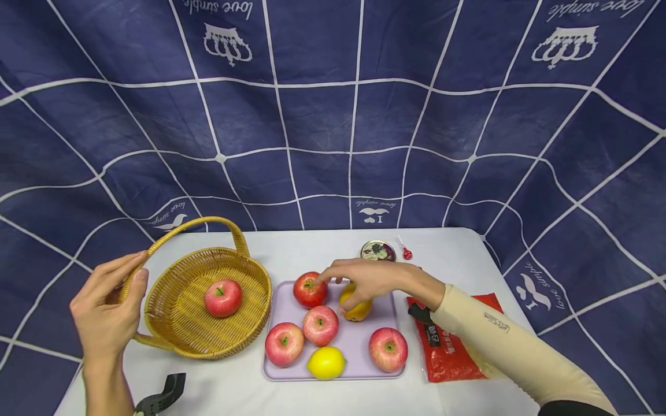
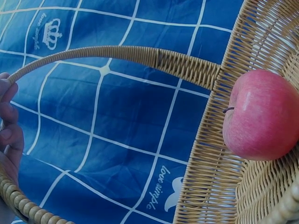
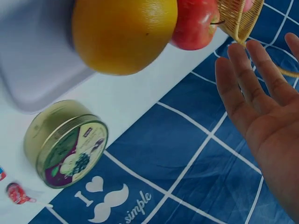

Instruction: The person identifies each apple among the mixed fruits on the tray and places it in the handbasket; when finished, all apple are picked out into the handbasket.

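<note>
My left hand [image 1: 106,309] holds the arched handle [image 1: 205,220] of a wicker basket [image 1: 208,341], which stands on the table's left side. One red apple [image 1: 224,298] lies inside it. Over a lilac tray [image 1: 356,352], my right hand [image 1: 372,278] hovers with fingers spread, close above an orange [image 1: 359,311] that it partly covers. Its fingertips reach toward a deep red apple [image 1: 310,290] at the tray's back left; the right wrist view shows the palm [image 3: 280,135] holding nothing. Also on the tray are apples [image 1: 320,325] and a lemon [image 1: 326,363].
A round tin [image 1: 378,250] and a red-wrapped lollipop [image 1: 407,253] sit behind the tray. Under the right forearm lies a red packet [image 1: 447,352]. Dark blue checked cloth [image 1: 322,115] hangs around the white table [image 1: 224,393].
</note>
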The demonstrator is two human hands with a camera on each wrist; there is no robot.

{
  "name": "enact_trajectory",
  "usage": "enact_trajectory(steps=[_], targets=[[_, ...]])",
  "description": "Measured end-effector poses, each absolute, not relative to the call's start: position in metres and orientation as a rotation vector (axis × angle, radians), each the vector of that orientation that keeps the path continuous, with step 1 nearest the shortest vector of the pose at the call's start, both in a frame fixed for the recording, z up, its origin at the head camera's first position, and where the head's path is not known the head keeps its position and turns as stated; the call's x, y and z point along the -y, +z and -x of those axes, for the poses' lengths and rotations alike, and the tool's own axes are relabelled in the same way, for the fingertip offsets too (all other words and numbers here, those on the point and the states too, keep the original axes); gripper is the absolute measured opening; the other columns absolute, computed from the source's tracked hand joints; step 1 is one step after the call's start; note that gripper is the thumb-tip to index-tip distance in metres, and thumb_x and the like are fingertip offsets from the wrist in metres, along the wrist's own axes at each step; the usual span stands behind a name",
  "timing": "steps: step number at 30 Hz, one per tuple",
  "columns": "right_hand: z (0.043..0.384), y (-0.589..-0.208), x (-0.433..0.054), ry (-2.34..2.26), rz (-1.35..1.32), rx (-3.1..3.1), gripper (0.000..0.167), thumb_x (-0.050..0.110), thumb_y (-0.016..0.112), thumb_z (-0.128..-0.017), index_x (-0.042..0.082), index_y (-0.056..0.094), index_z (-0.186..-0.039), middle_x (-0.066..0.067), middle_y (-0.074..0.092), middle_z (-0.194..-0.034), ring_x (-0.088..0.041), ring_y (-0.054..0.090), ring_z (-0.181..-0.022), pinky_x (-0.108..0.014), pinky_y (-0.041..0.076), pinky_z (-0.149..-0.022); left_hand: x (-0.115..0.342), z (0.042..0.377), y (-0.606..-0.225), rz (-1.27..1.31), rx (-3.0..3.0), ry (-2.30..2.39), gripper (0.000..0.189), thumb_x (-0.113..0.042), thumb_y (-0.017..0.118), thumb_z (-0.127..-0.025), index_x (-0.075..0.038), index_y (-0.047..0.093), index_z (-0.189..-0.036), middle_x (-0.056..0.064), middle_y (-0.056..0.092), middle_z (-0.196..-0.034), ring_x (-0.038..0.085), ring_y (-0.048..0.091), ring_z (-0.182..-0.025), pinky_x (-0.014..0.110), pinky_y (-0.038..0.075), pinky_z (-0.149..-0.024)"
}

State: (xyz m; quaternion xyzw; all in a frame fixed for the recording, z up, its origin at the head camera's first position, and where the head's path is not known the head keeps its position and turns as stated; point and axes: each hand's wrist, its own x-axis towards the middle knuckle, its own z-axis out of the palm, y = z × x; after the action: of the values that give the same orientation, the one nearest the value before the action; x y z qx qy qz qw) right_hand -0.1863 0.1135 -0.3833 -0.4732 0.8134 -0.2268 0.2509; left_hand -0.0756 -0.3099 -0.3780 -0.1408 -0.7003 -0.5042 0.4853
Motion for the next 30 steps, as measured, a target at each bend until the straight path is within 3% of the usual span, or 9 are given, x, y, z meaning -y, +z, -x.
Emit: enact_trajectory(steps=[10, 19, 26, 30], targets=[[0.174, -0.389, -0.136, -0.649, 1.25, -2.223, 0.065, 0.033, 0.081, -0.084, 0.042, 0.052, -0.142, 0.019, 0.057, -0.128, -0.018, 0.057, -0.118, -0.038, 0.047, -0.105, 0.31, 0.074, -0.377, 0.326, 1.715, -1.215, 0.02, 0.016, 0.067, -0.081, 0.021, 0.069, -0.101, 0.021, 0.073, -0.106, 0.009, 0.067, -0.093, 0.007, 0.05, -0.076], [0.161, -0.405, -0.151, -0.67, 1.242, -2.273, 0.058, 0.041, 0.08, -0.084, 0.042, 0.054, -0.137, 0.005, 0.062, -0.126, -0.017, 0.057, -0.109, -0.034, 0.053, -0.093, 0.304, 0.072, -0.37, 0.321, 1.731, -1.192, 0.02, 0.015, 0.066, -0.082, 0.02, 0.07, -0.102, 0.02, 0.073, -0.107, 0.008, 0.067, -0.094, 0.006, 0.049, -0.076], [0.149, -0.416, -0.159, -0.758, 1.23, -2.267, 0.053, 0.049, 0.071, -0.091, 0.027, 0.058, -0.137, 0.003, 0.062, -0.127, -0.018, 0.06, -0.108, -0.029, 0.053, -0.091, 0.305, 0.071, -0.371, 0.326, 1.741, -1.182, 0.02, 0.016, 0.066, -0.082, 0.02, 0.07, -0.101, 0.018, 0.073, -0.107, 0.007, 0.067, -0.094, 0.006, 0.049, -0.077], [0.145, -0.419, -0.165, -0.768, 1.208, -2.297, 0.055, 0.05, 0.07, -0.091, 0.021, 0.06, -0.136, 0.003, 0.061, -0.128, -0.018, 0.061, -0.109, -0.034, 0.054, -0.093, 0.305, 0.072, -0.371, 0.334, 1.733, -1.193, 0.02, 0.016, 0.066, -0.082, 0.02, 0.069, -0.101, 0.02, 0.073, -0.107, 0.008, 0.067, -0.096, 0.007, 0.05, -0.079]])
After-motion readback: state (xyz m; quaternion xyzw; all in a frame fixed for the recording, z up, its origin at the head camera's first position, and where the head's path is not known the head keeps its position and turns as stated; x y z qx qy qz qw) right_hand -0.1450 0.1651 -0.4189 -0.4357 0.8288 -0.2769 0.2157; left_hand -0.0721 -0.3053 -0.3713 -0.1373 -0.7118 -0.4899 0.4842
